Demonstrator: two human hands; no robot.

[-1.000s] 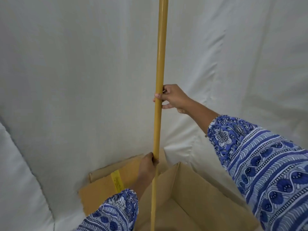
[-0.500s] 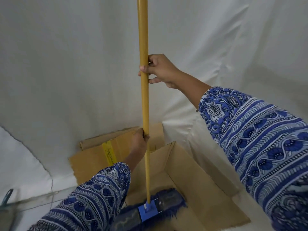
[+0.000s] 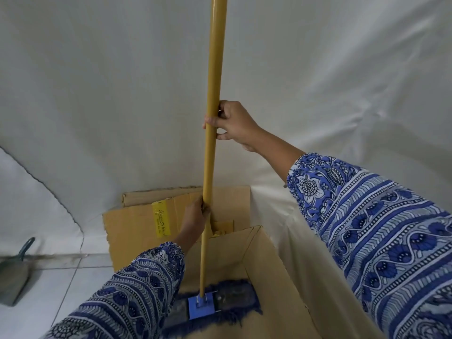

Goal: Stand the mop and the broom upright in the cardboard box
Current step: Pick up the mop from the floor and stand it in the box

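The mop stands almost upright inside the open cardboard box (image 3: 274, 270). Its yellow handle (image 3: 215, 77) runs up past the top of the view, and its flat dark blue head (image 3: 220, 305) with a blue bracket lies on the box floor. My right hand (image 3: 232, 124) grips the handle at mid height. Lower down, my left hand (image 3: 194, 220) holds the handle just above the box rim. No broom is in view.
The box's opened flaps (image 3: 137, 223), one with yellow tape, rest against a white cloth backdrop (image 3: 110, 94). A dark green dustpan (image 3: 14, 275) lies on the white tiled floor at the far left.
The view has tipped down, bringing the mop head and the box floor into sight. Both hands keep their grip on the handle.
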